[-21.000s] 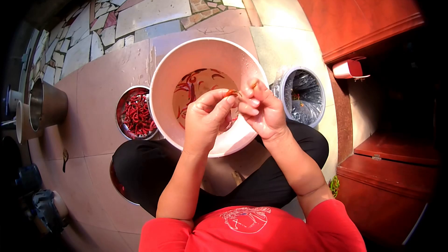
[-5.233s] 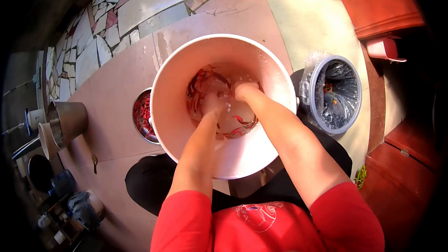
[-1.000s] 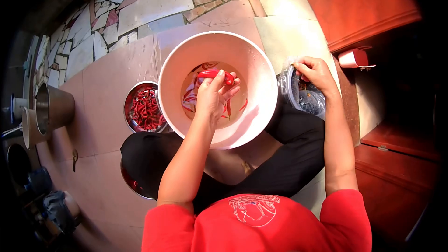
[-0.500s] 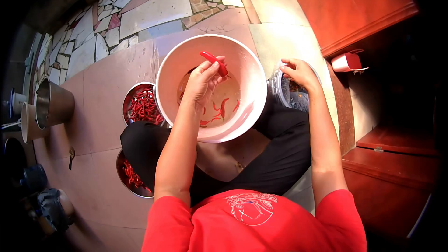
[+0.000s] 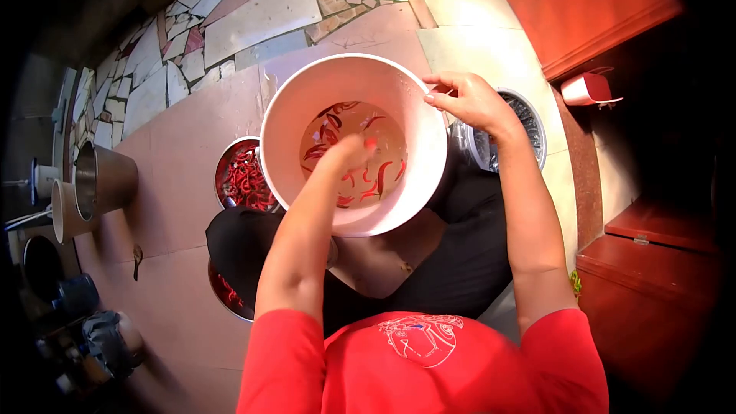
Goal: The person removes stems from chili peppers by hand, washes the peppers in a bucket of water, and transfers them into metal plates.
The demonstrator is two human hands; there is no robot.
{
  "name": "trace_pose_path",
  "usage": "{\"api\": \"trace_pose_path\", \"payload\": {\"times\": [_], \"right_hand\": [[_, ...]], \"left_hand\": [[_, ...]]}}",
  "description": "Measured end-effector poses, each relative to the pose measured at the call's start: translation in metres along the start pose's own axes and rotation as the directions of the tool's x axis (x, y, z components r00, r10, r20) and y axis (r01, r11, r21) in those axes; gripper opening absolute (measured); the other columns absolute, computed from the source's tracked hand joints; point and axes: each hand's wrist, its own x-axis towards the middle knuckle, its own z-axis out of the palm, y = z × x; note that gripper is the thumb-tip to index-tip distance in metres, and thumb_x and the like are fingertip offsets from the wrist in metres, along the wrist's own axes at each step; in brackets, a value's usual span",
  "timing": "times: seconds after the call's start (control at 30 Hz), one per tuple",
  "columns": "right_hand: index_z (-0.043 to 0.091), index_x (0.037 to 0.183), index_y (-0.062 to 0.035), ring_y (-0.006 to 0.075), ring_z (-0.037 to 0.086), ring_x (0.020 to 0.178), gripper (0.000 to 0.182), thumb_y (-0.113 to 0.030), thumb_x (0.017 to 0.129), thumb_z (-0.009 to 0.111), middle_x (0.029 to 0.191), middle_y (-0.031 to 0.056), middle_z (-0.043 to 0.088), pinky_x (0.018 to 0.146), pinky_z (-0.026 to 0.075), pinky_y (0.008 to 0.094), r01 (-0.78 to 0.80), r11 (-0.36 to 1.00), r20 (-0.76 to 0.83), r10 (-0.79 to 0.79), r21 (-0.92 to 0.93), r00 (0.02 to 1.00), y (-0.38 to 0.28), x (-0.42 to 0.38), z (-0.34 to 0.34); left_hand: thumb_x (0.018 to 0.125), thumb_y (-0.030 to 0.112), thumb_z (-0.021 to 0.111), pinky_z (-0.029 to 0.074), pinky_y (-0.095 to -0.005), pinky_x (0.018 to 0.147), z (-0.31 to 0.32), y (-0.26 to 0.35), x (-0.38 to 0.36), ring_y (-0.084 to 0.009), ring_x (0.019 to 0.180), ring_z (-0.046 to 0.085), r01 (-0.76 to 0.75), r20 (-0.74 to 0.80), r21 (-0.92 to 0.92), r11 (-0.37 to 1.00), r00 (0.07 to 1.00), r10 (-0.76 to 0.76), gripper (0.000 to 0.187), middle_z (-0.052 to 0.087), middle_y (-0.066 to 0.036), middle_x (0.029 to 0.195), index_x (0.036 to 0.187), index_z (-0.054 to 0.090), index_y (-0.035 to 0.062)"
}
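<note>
A large white bucket (image 5: 280, 119) stands before my crossed legs, with several red chili peppers (image 5: 381, 178) in the water at its bottom. Inside it, my left hand (image 5: 351, 151) is low over the water and smeared by motion. A blurred red patch lies at its fingertips, but whether the fingers grip it cannot be made out. My right hand (image 5: 464, 103) is at the bucket's upper right rim, its thumb and fingers closed on the edge.
Left of the bucket is a metal bowl of red chilies (image 5: 249, 179), with a second bowl (image 5: 224, 291) partly behind my knee. A container with clear plastic (image 5: 510, 130) stands right. Metal pots (image 5: 111, 176) and a spoon (image 5: 137, 261) are far left; red furniture (image 5: 644, 284) is at right.
My left hand has moved down into the bucket from higher up, where it held a large red pepper. My right hand has moved left from above the plastic-filled container onto the bucket's rim.
</note>
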Motion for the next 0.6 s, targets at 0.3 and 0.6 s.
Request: {"api": "trace_pose_path", "payload": {"times": [0.3, 0.6], "right_hand": [[0.059, 0.116, 0.0015, 0.0155, 0.06, 0.082, 0.039, -0.018, 0.083, 0.065, 0.089, 0.0122, 0.065, 0.077, 0.049, 0.0277, 0.088, 0.996, 0.027, -0.089, 0.015, 0.996, -0.003, -0.006, -0.003], [0.06, 0.115, -0.0007, 0.0275, 0.064, 0.09, 0.042, -0.024, 0.081, 0.066, 0.103, 0.0186, 0.064, 0.08, 0.05, 0.0338, 0.204, 0.956, 0.062, -0.195, -0.211, 0.979, -0.009, -0.008, 0.003]], "left_hand": [[0.094, 0.032, 0.049, 0.048, -0.0319, 0.054, 0.044, -0.06, 0.053, -0.0195, 0.074, 0.062, 0.225, -0.102, -0.463, 0.857, 0.947, -0.303, 0.03, 0.062, -0.011, 0.082, 0.103, 0.054, 0.0041], [0.092, 0.036, 0.045, 0.044, -0.0445, 0.089, 0.064, -0.108, 0.082, -0.037, 0.105, 0.056, 0.268, -0.38, 0.486, 0.832, 0.922, -0.075, 0.047, 0.059, -0.021, 0.115, 0.127, 0.045, 0.0054]]}}
